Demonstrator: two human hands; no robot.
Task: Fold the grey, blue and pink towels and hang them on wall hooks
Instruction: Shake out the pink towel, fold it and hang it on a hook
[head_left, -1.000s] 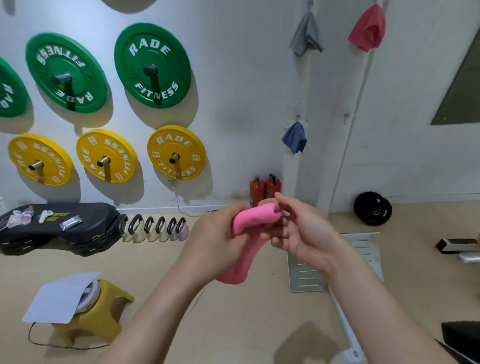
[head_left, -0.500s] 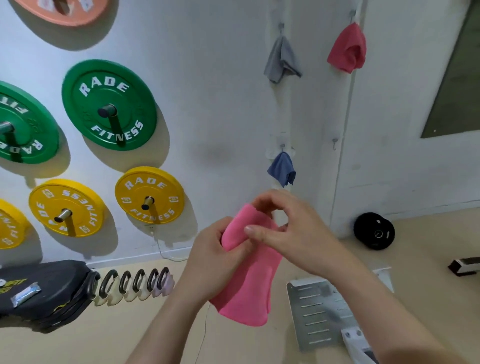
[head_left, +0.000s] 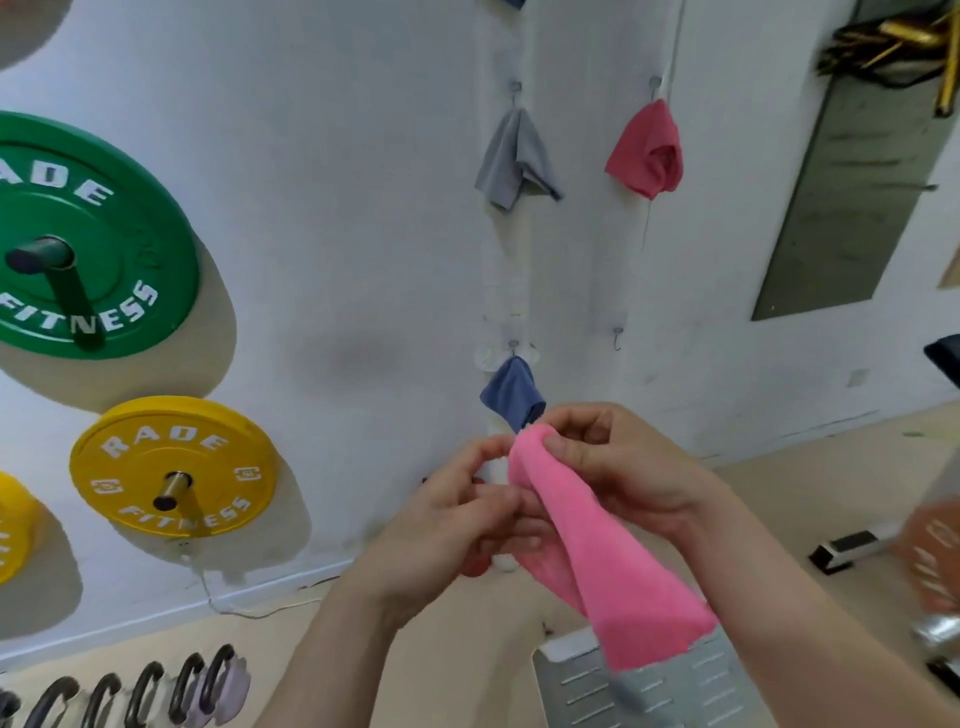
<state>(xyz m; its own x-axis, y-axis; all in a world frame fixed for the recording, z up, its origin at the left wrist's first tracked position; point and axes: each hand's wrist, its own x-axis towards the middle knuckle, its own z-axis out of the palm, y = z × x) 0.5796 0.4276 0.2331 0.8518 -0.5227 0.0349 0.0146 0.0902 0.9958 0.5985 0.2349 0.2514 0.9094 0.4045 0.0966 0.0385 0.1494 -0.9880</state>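
My right grip (head_left: 613, 467) pinches the top of the bright pink soft cloth towel (head_left: 618, 577), folded into a narrow strip hanging before the white wall (head_left: 363, 208); my left grip (head_left: 447, 525) curls on its left edge.

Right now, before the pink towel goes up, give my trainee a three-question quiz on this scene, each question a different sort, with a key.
1. True or false: the grey towel hangs higher on the wall than the blue towel.
2. Which hook is bare? A: the grey towel's. B: the hook right of the blue towel. C: the blue towel's.
3. Fill in: the right hand pinches a towel coloured ____.
Key: 1 true; 2 B; 3 pink, the pink towel.
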